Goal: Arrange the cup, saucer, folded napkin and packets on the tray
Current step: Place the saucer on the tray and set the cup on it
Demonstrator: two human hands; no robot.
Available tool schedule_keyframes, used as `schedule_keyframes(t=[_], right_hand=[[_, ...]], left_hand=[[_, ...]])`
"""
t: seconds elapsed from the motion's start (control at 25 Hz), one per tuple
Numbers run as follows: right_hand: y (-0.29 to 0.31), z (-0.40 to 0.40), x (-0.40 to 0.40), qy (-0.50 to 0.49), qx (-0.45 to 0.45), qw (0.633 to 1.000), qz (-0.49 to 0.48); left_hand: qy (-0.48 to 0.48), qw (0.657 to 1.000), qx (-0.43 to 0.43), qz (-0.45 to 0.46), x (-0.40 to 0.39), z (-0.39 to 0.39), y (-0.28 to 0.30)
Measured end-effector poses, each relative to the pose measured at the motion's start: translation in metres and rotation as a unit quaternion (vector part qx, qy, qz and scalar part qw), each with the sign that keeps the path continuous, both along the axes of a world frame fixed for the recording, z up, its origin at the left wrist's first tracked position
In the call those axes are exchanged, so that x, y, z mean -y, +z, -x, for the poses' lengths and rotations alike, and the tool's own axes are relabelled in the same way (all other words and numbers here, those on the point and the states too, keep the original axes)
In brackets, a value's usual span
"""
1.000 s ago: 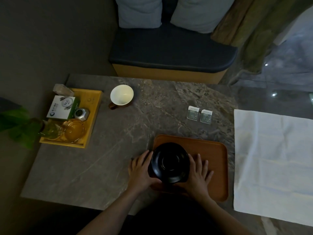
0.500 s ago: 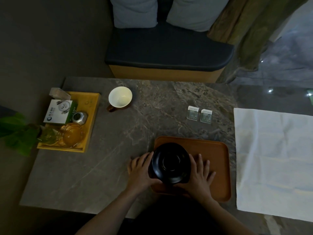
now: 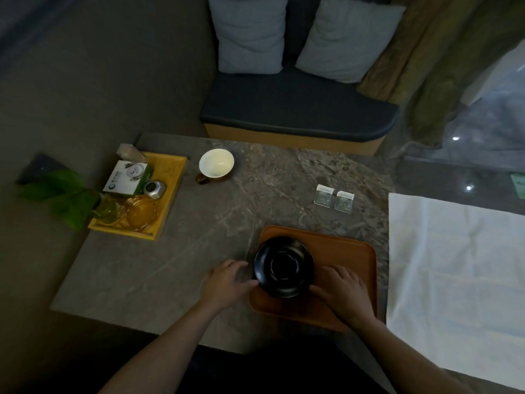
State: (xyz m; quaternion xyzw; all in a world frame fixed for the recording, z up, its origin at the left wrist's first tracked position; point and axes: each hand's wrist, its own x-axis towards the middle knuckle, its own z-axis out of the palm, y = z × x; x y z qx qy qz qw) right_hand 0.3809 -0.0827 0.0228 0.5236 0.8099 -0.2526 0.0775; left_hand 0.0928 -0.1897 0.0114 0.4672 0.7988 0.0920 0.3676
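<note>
A black saucer (image 3: pixel 284 265) lies on the left end of the brown tray (image 3: pixel 346 251) near the table's front edge. My left hand (image 3: pixel 227 282) touches the saucer's left rim with fingers curled, and my right hand (image 3: pixel 343 288) rests on the tray against the saucer's right rim. A white cup (image 3: pixel 216 164) with a brown handle stands at the back of the table. Two small clear packets (image 3: pixel 333 197) lie side by side behind the tray. A large white napkin (image 3: pixel 454 265) lies spread flat to the right.
A yellow tray (image 3: pixel 173 177) at the left holds a green-and-white box, a small metal object and glass dishes, with a green plant (image 3: pixel 62 197) beside it. A dark cushioned bench (image 3: pixel 298 112) with two pillows stands behind the stone table (image 3: pixel 170 265).
My fingers have drawn in and curled at the saucer's rim, where they lay spread flat before. The saucer stays on the tray's left end. The view has tilted up slightly.
</note>
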Motion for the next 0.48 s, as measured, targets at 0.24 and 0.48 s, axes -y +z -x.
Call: schedule_keyframes(t=[0.24, 0.48], right_hand=[[0.019, 0.005, -0.027, 0.09, 0.033, 0.995, -0.025], [0.041, 0.038, -0.063, 0.137, -0.001, 0.99, -0.036]], left_hand=[[0.059, 0.997, 0.027, 0.036, 0.005, 0.02, 0.029], [0.083, 0.996, -0.036, 0.011, -0.011, 0.062, 0.059]])
